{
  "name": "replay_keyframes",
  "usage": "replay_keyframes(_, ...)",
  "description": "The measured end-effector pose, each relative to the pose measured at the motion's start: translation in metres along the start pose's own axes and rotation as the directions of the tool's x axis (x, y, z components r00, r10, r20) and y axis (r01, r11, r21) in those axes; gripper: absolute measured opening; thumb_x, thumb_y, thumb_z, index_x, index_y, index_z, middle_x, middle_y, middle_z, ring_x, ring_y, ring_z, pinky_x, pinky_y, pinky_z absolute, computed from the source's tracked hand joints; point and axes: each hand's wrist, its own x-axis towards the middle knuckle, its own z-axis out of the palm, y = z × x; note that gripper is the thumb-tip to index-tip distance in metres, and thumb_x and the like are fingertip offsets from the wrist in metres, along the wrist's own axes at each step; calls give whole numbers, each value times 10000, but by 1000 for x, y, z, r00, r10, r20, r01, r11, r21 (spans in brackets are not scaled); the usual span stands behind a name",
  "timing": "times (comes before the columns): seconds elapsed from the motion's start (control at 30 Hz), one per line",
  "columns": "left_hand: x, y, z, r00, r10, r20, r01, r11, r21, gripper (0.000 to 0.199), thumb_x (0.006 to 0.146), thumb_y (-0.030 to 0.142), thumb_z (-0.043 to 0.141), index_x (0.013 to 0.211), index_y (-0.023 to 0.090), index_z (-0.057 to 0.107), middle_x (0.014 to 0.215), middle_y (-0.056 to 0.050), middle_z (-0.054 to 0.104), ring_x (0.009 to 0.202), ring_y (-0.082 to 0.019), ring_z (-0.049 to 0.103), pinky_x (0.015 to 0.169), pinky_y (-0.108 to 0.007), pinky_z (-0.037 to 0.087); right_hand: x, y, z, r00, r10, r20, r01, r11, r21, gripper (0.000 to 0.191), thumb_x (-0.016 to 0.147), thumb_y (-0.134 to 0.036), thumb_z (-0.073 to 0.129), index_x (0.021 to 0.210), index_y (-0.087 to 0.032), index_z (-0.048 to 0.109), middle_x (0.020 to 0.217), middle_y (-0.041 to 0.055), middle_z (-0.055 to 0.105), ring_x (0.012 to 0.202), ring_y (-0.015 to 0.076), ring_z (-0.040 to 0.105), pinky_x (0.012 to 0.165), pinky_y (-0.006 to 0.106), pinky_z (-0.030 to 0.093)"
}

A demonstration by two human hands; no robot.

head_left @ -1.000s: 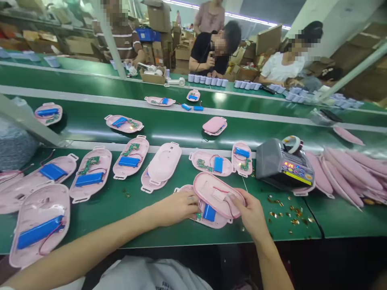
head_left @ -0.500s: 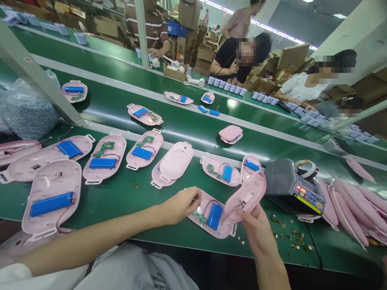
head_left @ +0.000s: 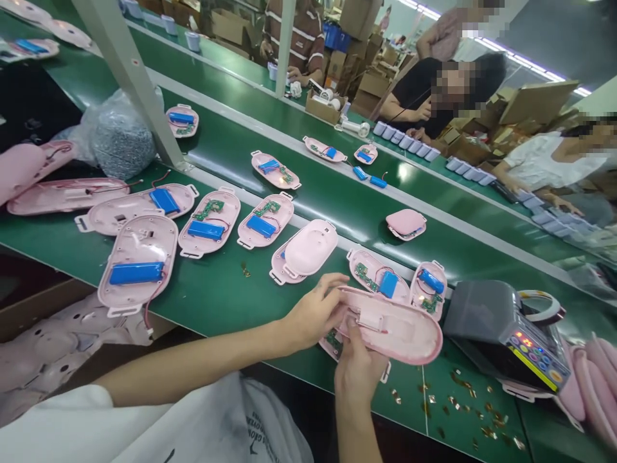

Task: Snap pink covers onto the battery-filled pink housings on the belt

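A long pink plastic cover point(head_left: 412, 329), its hollow inner side facing me, is held tilted above the bench. My left hand point(head_left: 313, 318) is closed on its left end, with the fingers bent over the edge. From below, my right hand point(head_left: 359, 370) grips the same cover, its thumb on the inner side near a small raised white part point(head_left: 370, 320). Beneath the cover lies a pink half shell point(head_left: 329, 348), mostly hidden by the cover and my hands. Just behind, another half shell point(head_left: 357, 262) carries a green circuit board and a blue battery pack point(head_left: 388, 283).
Several open pink shells with blue batteries point(head_left: 137, 272) line the left of the green bench point(head_left: 212, 302). A grey tape dispenser point(head_left: 482, 321) stands right, with scraps of gold tape point(head_left: 457, 405) before it and pink covers point(head_left: 598, 379) beyond. Co-workers sit across the conveyor point(head_left: 231, 138).
The pink cover has swung from upright to nearly level and moved over the half shell. My left hand has come off the shell onto the cover's end. The view has shifted left.
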Motion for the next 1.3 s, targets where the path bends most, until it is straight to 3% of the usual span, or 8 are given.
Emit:
replay_keyframes(0.2, 6, -6, 5, 919, -384, 90, 381, 804, -458, 334, 915, 258, 557, 1232, 169, 505, 970, -61, 683, 853, -165, 651, 779, -294, 531, -5, 9, 12, 999, -53, -2, 53, 998, -19, 724, 794, -387, 708, 1434, -220, 412, 1455, 109, 471, 1253, 270, 551, 1088, 516, 463)
replay_keyframes(0.3, 12, -6, 0, 876, -430, 219, 480, 728, -490, 219, 888, 288, 572, 1048, 141, 596, 868, -36, 654, 762, -147, 613, 711, -271, 507, 7, 6, -4, 999, -43, 24, 44, 997, -56, 696, 748, -343, 767, 1359, -170, 482, 1403, 127, 521, 1211, 269, 580, 1109, 496, 444)
replay_keyframes(0.4, 14, -5, -3, 859, -448, 246, 506, 674, -538, 185, 861, 302, 582, 953, 143, 565, 815, -13, 606, 713, -129, 576, 649, -243, 478, 26, -20, -33, 965, -261, -2, 256, 947, -192, 692, 739, -293, 789, 1345, -162, 482, 1349, 132, 556, 1211, 267, 575, 1095, 479, 447)
replay_keyframes(0.47, 14, -4, -3, 873, -425, 239, 485, 705, -517, 168, 853, 298, 572, 934, 151, 566, 782, 4, 578, 684, -117, 538, 625, -230, 449, 41, -47, -46, 844, -531, 76, 519, 771, -370, 676, 767, -308, 770, 1361, -177, 477, 1323, 129, 564, 1228, 271, 555, 1086, 475, 436)
replay_keyframes(0.53, 13, -2, -3, 887, -390, 249, 463, 755, -465, 151, 841, 283, 566, 922, 156, 580, 758, 15, 564, 662, -110, 502, 607, -224, 423, 57, -70, -48, 687, -627, 368, 706, 456, -541, 600, 794, -388, 738, 1323, -190, 536, 1282, 124, 594, 1212, 287, 551, 1058, 463, 427)
replay_keyframes(0.63, 12, -1, -1, 878, -404, 256, 477, 777, -411, 136, 811, 222, 548, 926, 160, 585, 780, 15, 580, 669, -112, 505, 603, -222, 415, 78, -84, -34, 583, -301, 755, 808, 121, -576, 374, 836, -504, 633, 1073, -219, 682, 1021, 76, 703, 949, 261, 632, 841, 374, 462)
replay_keyframes(0.77, 13, -1, 1, 865, -441, 239, 502, 750, -430, 181, 747, 158, 528, 920, 164, 581, 774, 26, 571, 668, -116, 521, 612, -225, 432, 87, -74, -12, 642, -18, 767, 765, 89, -638, 361, 855, -524, 529, 691, -216, 624, 634, 12, 628, 598, 165, 534, 562, 279, 296)
replay_keyframes(1.3, 22, -3, -6, 862, -409, 300, 500, 785, -365, 243, 843, 347, 588, 948, 143, 668, 841, -13, 668, 786, -171, 596, 712, -245, 450, 68, -60, -14, 829, -77, 555, 559, 167, -812, 225, 788, -454, 624, 759, -233, 648, 692, 1, 662, 690, 190, 589, 611, 282, 303)
